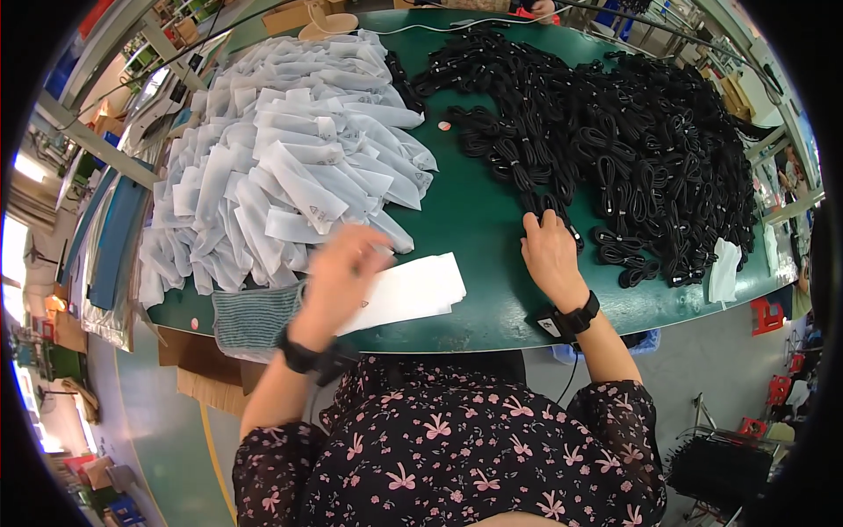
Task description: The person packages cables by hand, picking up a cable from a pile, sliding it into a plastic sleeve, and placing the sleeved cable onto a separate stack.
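Note:
My left hand is smeared by motion over the near left of the table, beside a stack of flat white plastic bags; whether its fingers hold anything is not clear. My right hand is closed over a coiled black cable at the near edge of the cable heap. A large heap of coiled black cables spreads over the right of the table. To the left lies a big pile of filled, whitish translucent bags, their contents hardly showing.
Everything rests on a green table. A folded grey-green knitted cloth lies at its near left edge. A loose white bag hangs at the right edge. Metal frame posts stand left; red stools are on the floor right.

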The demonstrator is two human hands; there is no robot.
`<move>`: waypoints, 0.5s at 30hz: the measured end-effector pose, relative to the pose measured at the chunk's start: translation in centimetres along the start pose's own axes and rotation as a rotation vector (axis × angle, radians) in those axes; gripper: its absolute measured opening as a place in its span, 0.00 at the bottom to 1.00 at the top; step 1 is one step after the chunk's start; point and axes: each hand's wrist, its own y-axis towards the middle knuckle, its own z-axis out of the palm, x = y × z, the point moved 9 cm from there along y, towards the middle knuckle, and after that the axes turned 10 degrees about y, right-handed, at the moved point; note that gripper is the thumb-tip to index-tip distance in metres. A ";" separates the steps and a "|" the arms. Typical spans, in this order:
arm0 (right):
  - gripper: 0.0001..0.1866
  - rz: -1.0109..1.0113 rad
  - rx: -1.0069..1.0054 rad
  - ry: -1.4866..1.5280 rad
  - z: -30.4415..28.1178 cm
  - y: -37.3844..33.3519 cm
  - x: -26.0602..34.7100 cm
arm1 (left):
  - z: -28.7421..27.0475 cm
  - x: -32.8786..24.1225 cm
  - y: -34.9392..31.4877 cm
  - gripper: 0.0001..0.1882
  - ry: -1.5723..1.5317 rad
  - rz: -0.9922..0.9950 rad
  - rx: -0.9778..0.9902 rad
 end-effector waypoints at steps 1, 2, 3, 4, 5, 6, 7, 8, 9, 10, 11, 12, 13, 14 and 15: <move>0.14 -0.004 -0.016 -0.001 0.0 -0.1 0.1 | 2.7 -0.4 -1.2 0.10 -0.019 0.026 0.058; 0.14 -0.008 -0.014 -0.005 -0.2 -0.2 0.3 | 5.3 -0.8 -2.1 0.10 -0.046 0.057 0.118; 0.14 -0.018 -0.047 0.139 -0.8 -0.4 0.8 | 7.0 -1.0 -2.6 0.10 -0.049 0.055 0.118; 0.13 -0.029 -0.081 0.284 -1.4 -0.7 1.3 | 7.6 -2.0 -3.0 0.09 0.082 0.148 0.040; 0.13 -0.034 -0.116 0.426 -1.8 -1.1 1.7 | 7.9 -2.8 -3.3 0.08 0.212 0.244 -0.035; 0.13 -0.031 -0.114 0.424 -1.7 -1.5 2.0 | 8.4 -2.4 -3.3 0.08 0.208 0.245 -0.032; 0.13 -0.037 -0.081 0.457 -1.3 -1.9 2.4 | 8.7 -2.0 -3.3 0.07 0.220 0.233 -0.034; 0.13 -0.043 -0.056 0.491 -1.1 -2.4 2.9 | 8.9 -1.9 -3.3 0.07 0.235 0.228 -0.037; 0.13 -0.051 -0.031 0.526 -1.0 -2.9 3.3 | 8.9 -2.0 -3.3 0.06 0.251 0.222 -0.042; 0.13 -0.049 -0.031 0.526 -1.1 -3.2 3.6 | 8.8 -1.9 -3.2 0.06 0.251 0.223 -0.040; 0.14 -0.062 0.009 0.615 -1.3 -3.3 4.2 | 8.7 -1.3 -3.0 0.06 0.170 0.154 -0.013; 0.14 -0.076 0.050 0.703 -1.6 -3.5 4.9 | 8.6 -0.8 -2.9 0.06 0.090 0.084 0.013; 0.15 -0.088 0.093 0.792 -1.8 -3.7 5.5 | 8.6 -0.2 -3.0 0.05 0.010 0.014 0.041; 0.15 -0.087 0.092 0.793 -2.2 -3.9 5.8 | 8.4 -0.2 -3.0 0.05 0.010 0.014 0.043; 0.15 -0.144 0.109 0.778 -2.7 -4.2 6.7 | 8.2 0.4 -3.1 0.05 -0.040 -0.048 0.057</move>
